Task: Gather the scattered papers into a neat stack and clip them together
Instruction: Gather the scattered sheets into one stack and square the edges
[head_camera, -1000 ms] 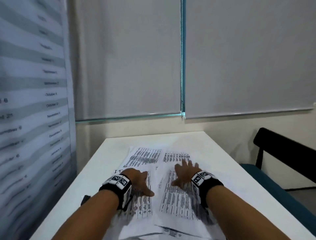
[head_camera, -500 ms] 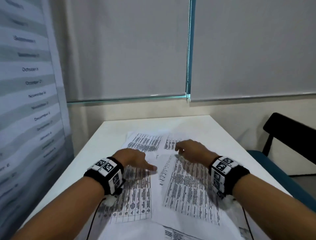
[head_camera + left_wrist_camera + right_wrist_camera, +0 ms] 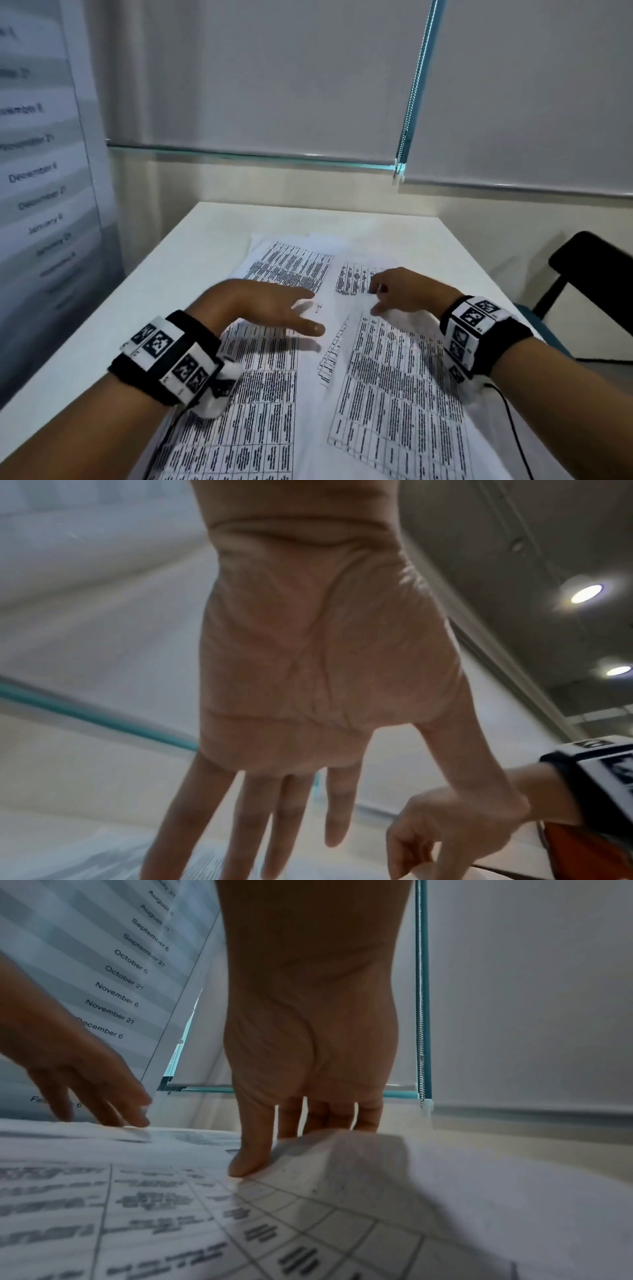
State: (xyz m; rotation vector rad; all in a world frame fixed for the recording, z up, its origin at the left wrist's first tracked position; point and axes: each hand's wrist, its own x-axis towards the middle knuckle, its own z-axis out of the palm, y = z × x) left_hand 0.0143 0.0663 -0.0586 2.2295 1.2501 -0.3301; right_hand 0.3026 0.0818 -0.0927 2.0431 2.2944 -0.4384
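Note:
Several printed table sheets lie overlapping on the white table (image 3: pixel 154 308). The left sheet (image 3: pixel 260 394) is under my left hand (image 3: pixel 308 311), whose fingers are straight and spread, tips down at the paper (image 3: pixel 137 1123). My right hand (image 3: pixel 376 299) pinches the far edge of the right sheet (image 3: pixel 394 394). Its thumb (image 3: pixel 250 1161) presses on top and the other fingers curl behind the raised edge (image 3: pixel 342 1139). Two more sheets (image 3: pixel 291 270) (image 3: pixel 352 281) lie farther back. No clip is in view.
A striped date chart (image 3: pixel 41 171) stands along the table's left side. A black and teal chair (image 3: pixel 596 281) is at the right. Roller blinds (image 3: pixel 274 85) hang behind the table's far edge. A black cable (image 3: pixel 513 428) trails from my right wristband.
My right hand went from lying flat on the right sheet to curling round its far edge and lifting it. My left hand slid forward, fingers still straight. The head view dropped closer.

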